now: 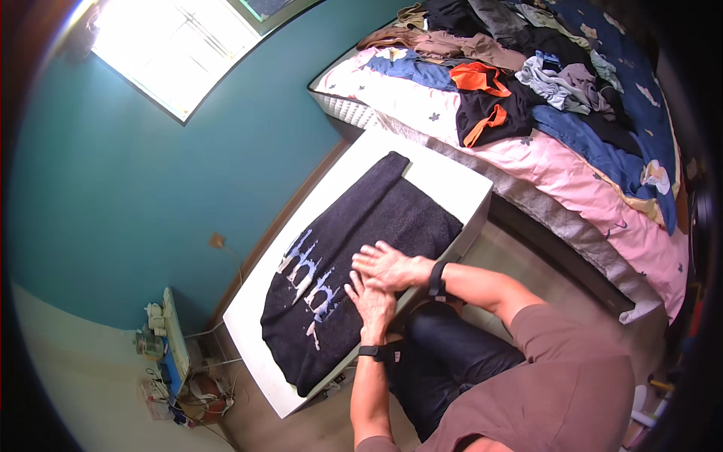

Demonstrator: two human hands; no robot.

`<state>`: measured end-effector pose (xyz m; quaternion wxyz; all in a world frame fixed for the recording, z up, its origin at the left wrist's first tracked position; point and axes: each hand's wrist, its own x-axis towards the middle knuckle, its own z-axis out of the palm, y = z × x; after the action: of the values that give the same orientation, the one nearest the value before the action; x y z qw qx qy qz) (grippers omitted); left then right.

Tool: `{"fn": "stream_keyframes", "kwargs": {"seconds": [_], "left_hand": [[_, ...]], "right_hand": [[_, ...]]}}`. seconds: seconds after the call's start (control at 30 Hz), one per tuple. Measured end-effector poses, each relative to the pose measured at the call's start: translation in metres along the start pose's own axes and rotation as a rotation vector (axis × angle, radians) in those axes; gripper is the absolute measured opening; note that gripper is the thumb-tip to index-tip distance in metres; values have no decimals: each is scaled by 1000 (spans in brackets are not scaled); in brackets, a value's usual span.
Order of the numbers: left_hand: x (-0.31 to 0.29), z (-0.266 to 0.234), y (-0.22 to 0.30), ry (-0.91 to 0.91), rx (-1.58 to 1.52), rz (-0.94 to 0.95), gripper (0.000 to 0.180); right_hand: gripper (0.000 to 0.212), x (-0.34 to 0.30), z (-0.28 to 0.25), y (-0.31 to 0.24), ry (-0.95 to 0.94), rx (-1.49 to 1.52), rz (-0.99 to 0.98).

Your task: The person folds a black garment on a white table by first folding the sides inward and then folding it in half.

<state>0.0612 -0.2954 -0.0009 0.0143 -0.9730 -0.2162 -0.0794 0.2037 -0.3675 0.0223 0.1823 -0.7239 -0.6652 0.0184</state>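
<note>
A black knitted sweater with a pale blue and white pattern lies folded lengthwise on a white table. Both my hands press flat on its near side, close to the table's front edge. My left hand has its fingers stretched out over the dark knit beside the pattern. Partly overlapping it from the right, my right hand also lies flat with fingers extended. Neither hand grips anything. A fold or sleeve of the sweater reaches toward the far end of the table.
Beyond the table stands a bed with a pink sheet and a heap of clothes, among them a black and orange garment. A small shelf with cables is at the left, by the teal wall. A window is upper left.
</note>
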Motion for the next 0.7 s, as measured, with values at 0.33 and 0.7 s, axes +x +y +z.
{"fn": "stream_keyframes", "kwargs": {"seconds": [0.33, 0.7], "left_hand": [[-43, -16, -109, -137, 13, -258, 65], [-22, -9, -69, 54, 66, -264, 67]], "right_hand": [[61, -54, -35, 94, -56, -131, 212], [66, -39, -30, 72, -6, -186, 336]]}}
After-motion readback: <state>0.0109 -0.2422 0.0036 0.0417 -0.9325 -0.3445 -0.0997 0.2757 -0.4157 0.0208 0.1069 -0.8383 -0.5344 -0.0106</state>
